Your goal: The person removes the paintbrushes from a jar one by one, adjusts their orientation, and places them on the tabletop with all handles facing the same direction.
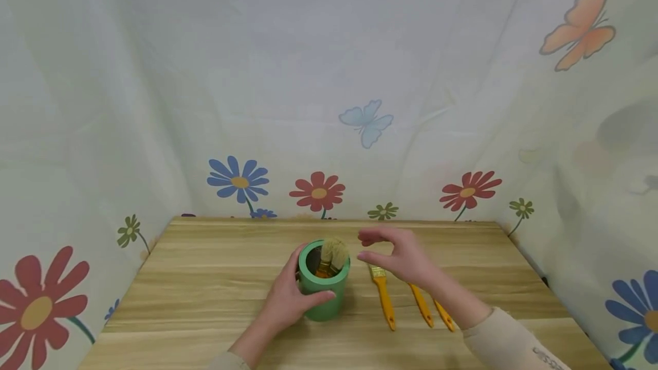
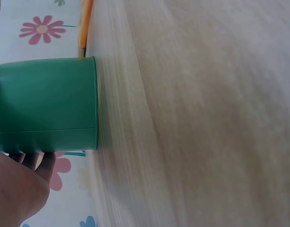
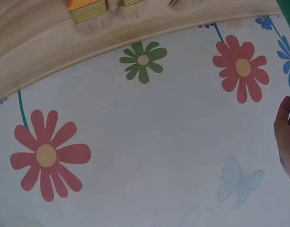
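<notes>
A green cylindrical cup [image 1: 336,293] stands upright on the table, and my left hand [image 1: 285,298] grips it round the side with the thumb across its front. Paintbrushes [image 1: 335,253] stand in the cup, pale bristles upward, with their handles mostly hidden inside. Just right of the rim, my right hand [image 1: 398,253] hangs in the air, thumb and fingers apart, holding nothing. Beneath and beside that hand lie three yellow-handled paintbrushes [image 1: 384,301]. In the left wrist view, the cup [image 2: 45,104] fills the space by my left palm.
The wood-grain table [image 1: 221,278] reaches back to a pale curtain [image 1: 288,73] printed with flowers and butterflies. This curtain also hangs along both sides. In the right wrist view, brush bristles [image 3: 92,24] point toward the table's back edge.
</notes>
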The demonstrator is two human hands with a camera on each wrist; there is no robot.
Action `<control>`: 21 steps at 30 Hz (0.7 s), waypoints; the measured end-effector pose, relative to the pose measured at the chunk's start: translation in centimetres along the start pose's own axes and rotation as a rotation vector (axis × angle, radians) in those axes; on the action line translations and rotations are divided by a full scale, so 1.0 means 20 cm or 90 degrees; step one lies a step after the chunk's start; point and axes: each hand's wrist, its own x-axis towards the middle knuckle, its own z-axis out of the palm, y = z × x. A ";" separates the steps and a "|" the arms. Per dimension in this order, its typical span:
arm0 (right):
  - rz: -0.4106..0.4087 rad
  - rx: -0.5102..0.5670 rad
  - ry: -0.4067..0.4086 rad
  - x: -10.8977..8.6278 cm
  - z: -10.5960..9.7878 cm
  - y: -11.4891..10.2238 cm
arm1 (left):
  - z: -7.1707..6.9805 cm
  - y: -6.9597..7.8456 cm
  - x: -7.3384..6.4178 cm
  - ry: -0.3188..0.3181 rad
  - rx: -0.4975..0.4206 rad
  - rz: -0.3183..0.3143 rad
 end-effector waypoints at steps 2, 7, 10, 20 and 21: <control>-0.005 -0.008 0.001 0.00 0.02 -0.01 | 0.00 0.00 0.00 -0.003 0.000 0.001; -0.020 -0.016 -0.002 0.01 0.07 -0.03 | 0.00 -0.01 0.00 -0.009 0.006 0.004; -0.047 -0.018 0.001 0.02 0.09 -0.03 | 0.00 -0.01 0.00 -0.011 0.008 0.005; -0.089 -0.014 0.009 0.05 0.14 -0.05 | -0.01 -0.01 0.00 -0.009 0.016 0.011; -0.088 -0.014 0.009 0.05 0.15 -0.05 | 0.00 -0.01 0.00 -0.007 0.016 0.011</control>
